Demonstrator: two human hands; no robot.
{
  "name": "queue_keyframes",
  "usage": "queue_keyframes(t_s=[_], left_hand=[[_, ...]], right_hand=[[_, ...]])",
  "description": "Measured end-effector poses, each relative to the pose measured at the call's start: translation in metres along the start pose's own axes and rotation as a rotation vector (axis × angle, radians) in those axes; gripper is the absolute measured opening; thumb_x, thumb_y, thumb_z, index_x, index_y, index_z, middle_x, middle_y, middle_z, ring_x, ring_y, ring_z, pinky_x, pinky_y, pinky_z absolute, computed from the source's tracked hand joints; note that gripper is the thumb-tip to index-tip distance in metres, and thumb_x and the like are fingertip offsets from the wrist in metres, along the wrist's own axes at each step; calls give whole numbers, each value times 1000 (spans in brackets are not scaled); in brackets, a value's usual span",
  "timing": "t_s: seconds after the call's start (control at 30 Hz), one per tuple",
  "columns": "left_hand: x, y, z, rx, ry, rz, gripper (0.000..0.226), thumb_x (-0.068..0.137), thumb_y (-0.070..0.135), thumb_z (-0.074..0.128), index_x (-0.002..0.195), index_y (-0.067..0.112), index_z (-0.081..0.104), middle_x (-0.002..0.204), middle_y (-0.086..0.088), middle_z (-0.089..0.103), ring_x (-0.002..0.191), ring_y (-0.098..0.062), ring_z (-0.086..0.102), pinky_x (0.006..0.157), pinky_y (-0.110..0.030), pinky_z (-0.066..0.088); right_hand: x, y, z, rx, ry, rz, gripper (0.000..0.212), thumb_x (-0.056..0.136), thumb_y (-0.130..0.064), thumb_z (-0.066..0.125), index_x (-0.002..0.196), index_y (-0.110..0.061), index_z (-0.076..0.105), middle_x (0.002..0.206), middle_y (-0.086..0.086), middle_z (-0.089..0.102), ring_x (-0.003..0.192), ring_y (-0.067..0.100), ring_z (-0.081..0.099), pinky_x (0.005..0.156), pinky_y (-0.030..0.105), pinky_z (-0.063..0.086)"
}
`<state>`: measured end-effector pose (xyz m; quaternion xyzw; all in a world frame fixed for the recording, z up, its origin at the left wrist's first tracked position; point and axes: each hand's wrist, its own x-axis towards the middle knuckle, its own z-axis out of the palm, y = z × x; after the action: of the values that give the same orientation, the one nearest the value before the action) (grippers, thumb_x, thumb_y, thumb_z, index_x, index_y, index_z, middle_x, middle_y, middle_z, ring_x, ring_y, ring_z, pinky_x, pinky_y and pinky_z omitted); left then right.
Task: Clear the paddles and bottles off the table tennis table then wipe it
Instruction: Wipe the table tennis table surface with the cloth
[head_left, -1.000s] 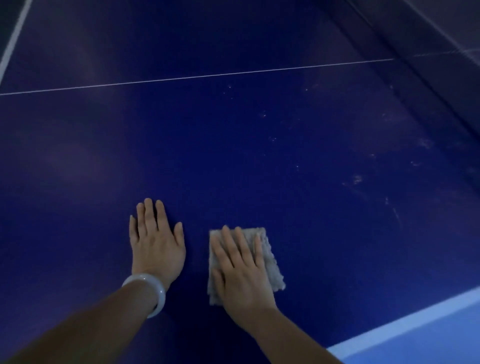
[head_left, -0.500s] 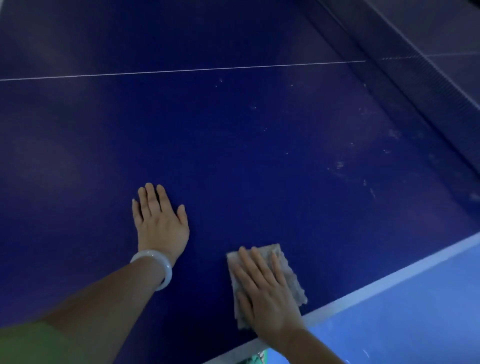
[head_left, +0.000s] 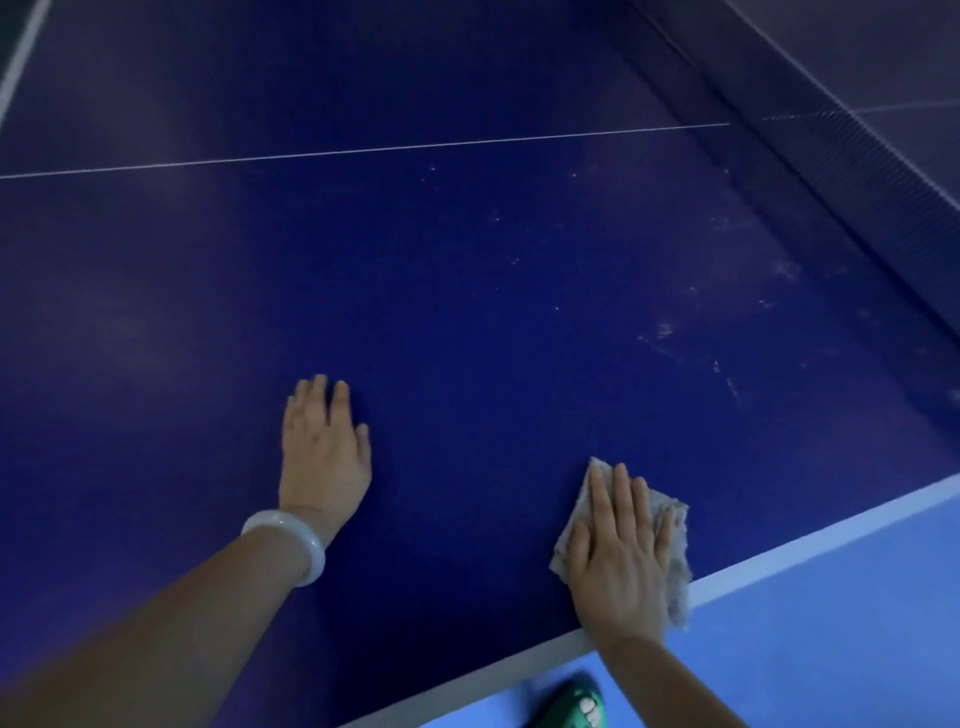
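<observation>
The dark blue table tennis table (head_left: 467, 291) fills the view, with a thin white centre line across it. My right hand (head_left: 618, 561) lies flat with straight fingers on a grey cloth (head_left: 672, 525), pressing it onto the table at the white edge stripe. Part of the cloth hangs over that edge. My left hand (head_left: 322, 452) rests flat on the table to the left, fingers straight, a white bangle on its wrist. No paddles or bottles are in view.
The net (head_left: 841, 171) runs along the upper right. Pale smudges and specks (head_left: 670, 332) mark the surface right of centre. A light blue floor (head_left: 841, 623) lies beyond the near edge, with a green shoe (head_left: 571, 706) at the bottom.
My right hand has slid the cloth to the right and toward the near table edge, where it now overhangs. My left hand has stayed planted on the table.
</observation>
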<state>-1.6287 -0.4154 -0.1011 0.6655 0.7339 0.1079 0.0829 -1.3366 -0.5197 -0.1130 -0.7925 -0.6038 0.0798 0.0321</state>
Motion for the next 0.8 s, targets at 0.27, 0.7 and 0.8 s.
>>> queue_keyframes(t_s=[0.27, 0.7, 0.8], left_hand=[[-34, 170, 33, -80, -105, 2, 67, 102, 43, 28, 154, 5, 11, 162, -19, 3, 150, -32, -1, 123, -44, -1], [-36, 203, 67, 149, -69, -177, 74, 99, 47, 18, 151, -5, 13, 159, -26, 10, 149, -38, 5, 121, -55, 6], [-36, 204, 69, 150, -54, -186, 75, 98, 48, 17, 152, -4, 12, 160, -24, 8, 150, -36, 3, 121, -54, 3]], right_hand=[[8, 21, -3, -19, 10, -186, 58, 99, -40, 27, 155, -25, 21, 161, -2, 20, 150, 18, 14, 118, 50, 10], [102, 158, -39, 45, -1, 486, 54, 102, -35, 11, 148, -26, -16, 165, 5, 1, 151, 23, -1, 119, 54, 2], [85, 112, -27, -60, 118, -17, 60, 96, -31, 22, 154, -14, 18, 158, 12, 28, 147, 31, 24, 115, 58, 14]])
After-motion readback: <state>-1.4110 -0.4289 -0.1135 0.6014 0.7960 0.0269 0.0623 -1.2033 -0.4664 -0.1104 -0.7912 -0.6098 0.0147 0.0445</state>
